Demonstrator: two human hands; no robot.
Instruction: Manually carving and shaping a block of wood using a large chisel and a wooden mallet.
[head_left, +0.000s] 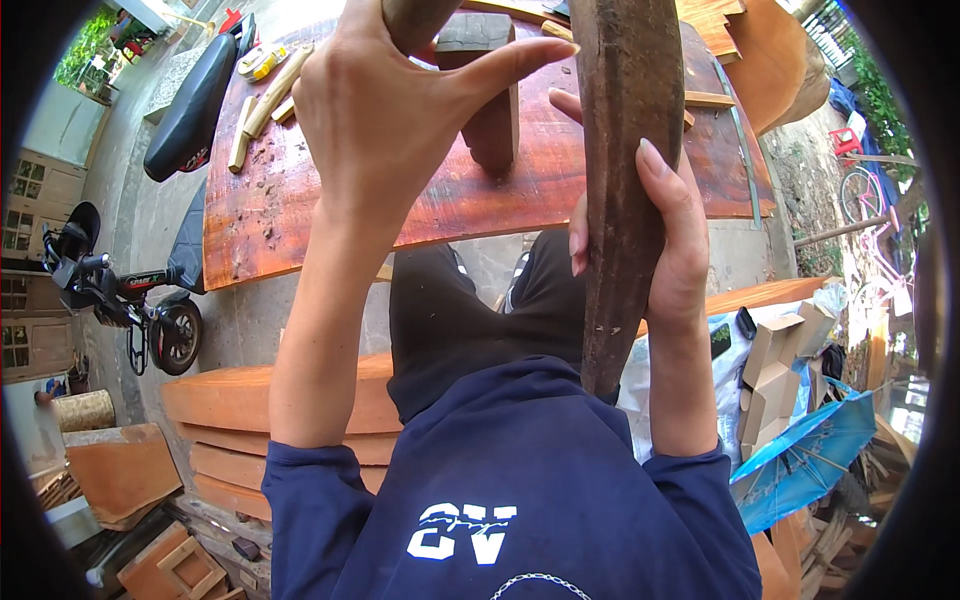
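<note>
My right hand point(672, 225) is closed around a long, dark, curved wooden piece point(625, 150), which stands up close in front of me and tapers toward my lap. Its upper end runs out of the picture. At the top, my left hand point(365, 110) is wrapped round a rounded brown wooden piece point(415, 22), its thumb stretched out toward the dark piece. The left fingers are mostly hidden behind the hand. Just past that thumb, a wooden block point(490, 140) with a greyish end sits on a reddish, glossy wooden tabletop point(540, 195).
Wood strips point(275, 95), a yellow tape measure point(262, 62) and crumbs lie on the tabletop's left. Left stand a black seat point(190, 105) and a motorbike point(165, 310). Thick boards point(225, 400) are stacked beside me. Right are cardboard point(775, 370), a blue umbrella point(805, 450) and a large wood slab point(775, 70).
</note>
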